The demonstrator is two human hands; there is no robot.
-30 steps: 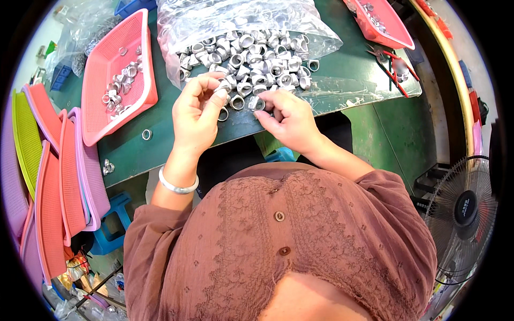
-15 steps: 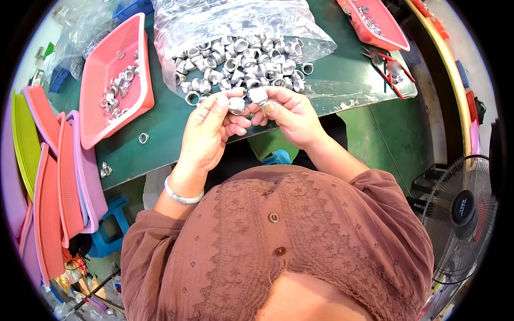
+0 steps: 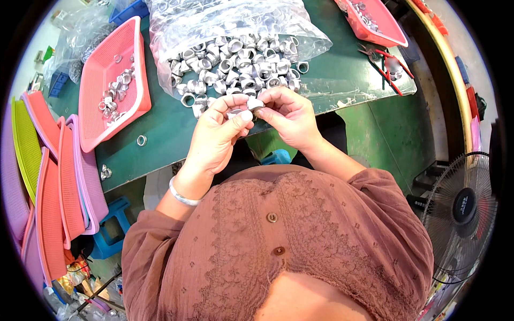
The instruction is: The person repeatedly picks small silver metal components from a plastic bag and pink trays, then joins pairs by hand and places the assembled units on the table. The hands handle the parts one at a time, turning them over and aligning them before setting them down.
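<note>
Left fingers (image 3: pixel 235 124) pinching a partly hidden silver ring (image 3: pixel 233 113), right fingers (image 3: pixel 274 117) gripping another ring (image 3: pixel 255 104) beside it, ring heap (image 3: pixel 235 67) crowding just beyond them on the desk (image 3: pixel 166 128), clear bag (image 3: pixel 225 21) behind, pink basket (image 3: pixel 87 107) leftward, pliers (image 3: pixel 382 70) rightward.

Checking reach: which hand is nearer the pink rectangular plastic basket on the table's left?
Left. The left hand is right of the basket; the right hand, farther right.
</note>
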